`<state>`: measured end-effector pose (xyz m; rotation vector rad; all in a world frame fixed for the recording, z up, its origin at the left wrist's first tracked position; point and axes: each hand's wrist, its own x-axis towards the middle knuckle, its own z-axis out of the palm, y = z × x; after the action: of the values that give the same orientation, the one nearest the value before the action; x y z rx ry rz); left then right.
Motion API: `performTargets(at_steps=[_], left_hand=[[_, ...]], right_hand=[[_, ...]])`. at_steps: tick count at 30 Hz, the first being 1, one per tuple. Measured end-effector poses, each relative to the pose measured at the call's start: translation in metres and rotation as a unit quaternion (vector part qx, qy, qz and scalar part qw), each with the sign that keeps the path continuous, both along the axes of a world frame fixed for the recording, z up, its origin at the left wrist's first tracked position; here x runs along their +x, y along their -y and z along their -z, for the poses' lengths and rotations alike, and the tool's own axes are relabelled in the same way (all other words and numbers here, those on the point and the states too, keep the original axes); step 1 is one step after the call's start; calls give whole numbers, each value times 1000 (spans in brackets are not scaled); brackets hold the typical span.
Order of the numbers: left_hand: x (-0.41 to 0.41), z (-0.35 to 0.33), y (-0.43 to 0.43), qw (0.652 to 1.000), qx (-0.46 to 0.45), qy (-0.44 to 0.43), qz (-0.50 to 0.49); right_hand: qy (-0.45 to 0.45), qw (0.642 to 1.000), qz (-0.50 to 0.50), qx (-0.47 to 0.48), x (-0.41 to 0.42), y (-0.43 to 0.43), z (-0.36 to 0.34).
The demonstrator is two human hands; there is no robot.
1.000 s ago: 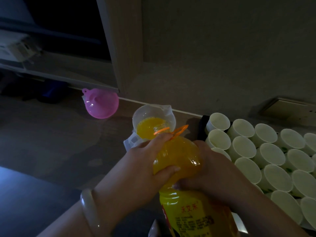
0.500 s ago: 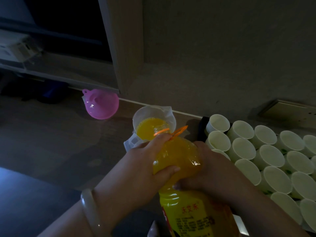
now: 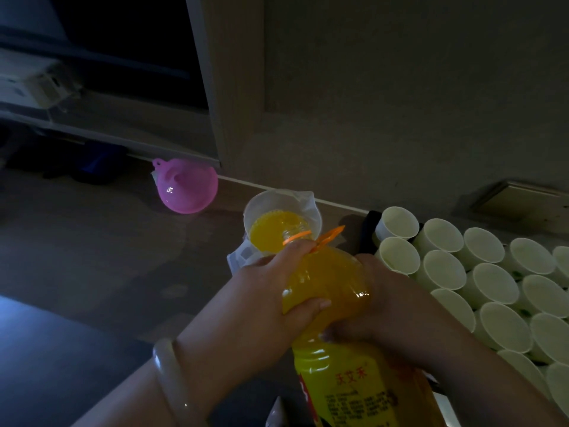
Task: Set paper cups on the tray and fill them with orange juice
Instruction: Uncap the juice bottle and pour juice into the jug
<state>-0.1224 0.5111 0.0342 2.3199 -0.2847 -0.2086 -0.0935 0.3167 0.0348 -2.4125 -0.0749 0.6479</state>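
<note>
Bottle (image 3: pixel 326 291) looks heavy, soft-walled, slippery; left hand (image 3: pixel 255 306) and right hand (image 3: pixel 394 303) curl fingers round its shoulder, mouth over the clear jug (image 3: pixel 278 203) at the counter's (image 3: pixel 92 257) back edge.

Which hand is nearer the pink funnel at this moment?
Left. The left hand grips the juice bottle on the side toward the pink funnel; the right hand holds the bottle's far side, next to the paper cups.
</note>
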Motion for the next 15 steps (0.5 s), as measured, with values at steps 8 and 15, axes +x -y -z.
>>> performTargets(at_steps=[8, 15], left_hand=[[0, -2, 0, 1000, -1, -3, 1], [3, -3, 0, 1000, -2, -15, 0]], right_hand=[[-3, 1000, -7, -7, 3, -1, -1], [-5, 1000, -2, -2, 4, 1, -2]])
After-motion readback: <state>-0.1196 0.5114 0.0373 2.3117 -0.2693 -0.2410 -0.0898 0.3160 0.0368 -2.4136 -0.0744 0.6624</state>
